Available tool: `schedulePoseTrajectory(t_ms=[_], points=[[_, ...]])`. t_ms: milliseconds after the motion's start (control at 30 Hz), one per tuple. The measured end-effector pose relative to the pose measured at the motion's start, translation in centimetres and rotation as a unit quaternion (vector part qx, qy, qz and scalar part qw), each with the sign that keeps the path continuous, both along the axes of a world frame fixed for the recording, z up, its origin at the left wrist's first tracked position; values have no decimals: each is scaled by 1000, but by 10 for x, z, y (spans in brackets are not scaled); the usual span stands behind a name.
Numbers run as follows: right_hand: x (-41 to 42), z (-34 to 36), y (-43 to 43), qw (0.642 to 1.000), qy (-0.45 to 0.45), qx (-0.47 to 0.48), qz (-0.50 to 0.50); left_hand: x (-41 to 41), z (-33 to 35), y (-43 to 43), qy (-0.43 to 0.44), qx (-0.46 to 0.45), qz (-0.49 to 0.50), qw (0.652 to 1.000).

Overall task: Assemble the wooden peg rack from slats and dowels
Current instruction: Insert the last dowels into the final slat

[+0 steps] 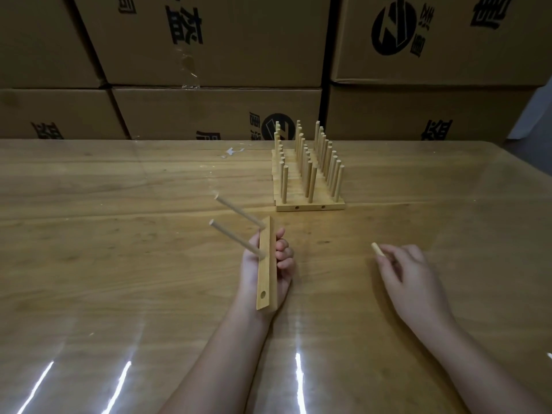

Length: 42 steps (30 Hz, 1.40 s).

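Glossy wooden table [119, 204] fills the view, light streaks glinting along its near edge, and a wall of printed cardboard boxes [209, 112] stands right behind it.

And here's the action, just left of centre: the slat [266, 270] is up off the table, its length running away from the camera, its broad face turned to the left. Two pegs are already seated. The far dowel [239, 212] juts out near the slat's top end, and the middle dowel [236, 239] sticks out halfway along, both angling up and to the left. One empty hole [263, 294] shows near the slat's near end.

The left hand [282, 264] has the slat firmly, fingers curled round its right edge and the palm behind it.

Over to the right, well apart from the slat, the right hand [409, 270] sits low over the table, thumb and fingers pinching a loose dowel [377, 248]. Only its pale tip pokes out toward the left. Whether that hand touches the table, I can't tell.

Further back, past the slat, the finished stack [307, 174] rests on the table's far middle: slats laid side by side, three rows of dowels standing upright, two small holes in the front edge.
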State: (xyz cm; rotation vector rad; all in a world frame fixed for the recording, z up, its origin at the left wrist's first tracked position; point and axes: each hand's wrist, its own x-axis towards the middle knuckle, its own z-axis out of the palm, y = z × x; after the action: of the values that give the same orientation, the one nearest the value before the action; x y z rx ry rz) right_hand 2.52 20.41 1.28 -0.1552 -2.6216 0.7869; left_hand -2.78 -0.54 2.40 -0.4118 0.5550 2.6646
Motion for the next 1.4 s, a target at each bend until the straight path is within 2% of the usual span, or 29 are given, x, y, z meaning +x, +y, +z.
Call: schedulePoseTrajectory(t_ms=[133, 200, 267, 433, 600, 733, 867, 1000, 1067, 1133, 1233, 1400], points=[[6, 4, -7, 983, 128, -97, 89, 0, -2, 0, 13, 0, 8, 1000], [9, 6, -10, 967, 147, -180, 108, -1, -3, 0, 17, -8, 8, 1000], [9, 6, -11, 948, 131, -259, 128, -1, -3, -1, 17, -16, 6, 1000], [8, 4, -18, 920, 72, -341, 180, -2, 0, 0, 21, -51, 4, 998], [13, 9, -23, 896, 1, -378, 232, -1, -5, 3, 58, -94, 30, 993], [15, 12, -28, 879, -34, -407, 246, -3, -3, 4, 69, -73, 35, 994], [16, 10, -29, 892, -73, -364, 258, -3, -4, 7, 79, -79, 22, 994], [20, 4, -29, 944, -106, -149, 274, -1, -6, 10, 88, -92, 6, 992], [22, 3, -33, 951, -88, -60, 292, 0, -7, 10, 92, -99, 3, 991], [24, 2, -35, 948, -70, -17, 311, 0, -7, 10, 95, -105, 5, 990], [22, 3, -34, 941, -99, -17, 323, -1, -4, 7, 90, -102, 20, 991], [20, 7, -33, 929, -108, -143, 323, 3, -2, 2, 108, -56, 23, 992]])
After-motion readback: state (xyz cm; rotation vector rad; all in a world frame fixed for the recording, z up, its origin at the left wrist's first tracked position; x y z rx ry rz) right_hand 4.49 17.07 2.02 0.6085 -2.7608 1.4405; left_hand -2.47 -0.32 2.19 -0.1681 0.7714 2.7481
